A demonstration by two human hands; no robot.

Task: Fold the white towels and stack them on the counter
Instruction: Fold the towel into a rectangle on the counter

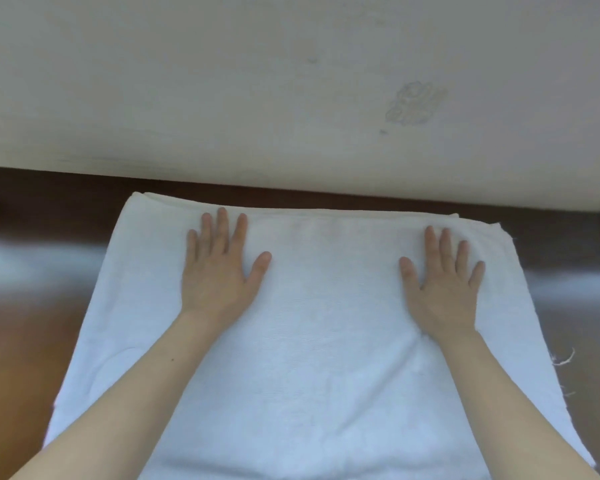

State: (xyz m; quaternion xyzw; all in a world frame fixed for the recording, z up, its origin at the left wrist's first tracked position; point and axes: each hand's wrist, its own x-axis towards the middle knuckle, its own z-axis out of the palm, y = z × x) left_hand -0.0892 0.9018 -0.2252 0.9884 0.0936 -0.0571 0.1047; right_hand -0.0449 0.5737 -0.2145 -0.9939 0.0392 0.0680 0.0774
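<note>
Head view: the upper part of the frame is filled by a cream wall, which bears a grey smudge at upper right. Below it a brown counter runs across the frame, with pale glare on it at the left and right edges. The picture is somewhat blurred there.

The white towel lies flat on the counter from the middle of the frame down to the bottom edge. Its far edge lies just short of the wall, and stacked layers show along that edge. A few loose threads stick out from its right edge. Nothing lies on the towel but the hands and forearms.

The left hand lies palm down on the towel at left of centre, with its fingers straight and slightly spread and its thumb out toward the middle. The right hand lies the same way at right of centre, flat, fingers straight. Neither hand grips the cloth. The fingertips of both reach close to the towel's far edge.
</note>
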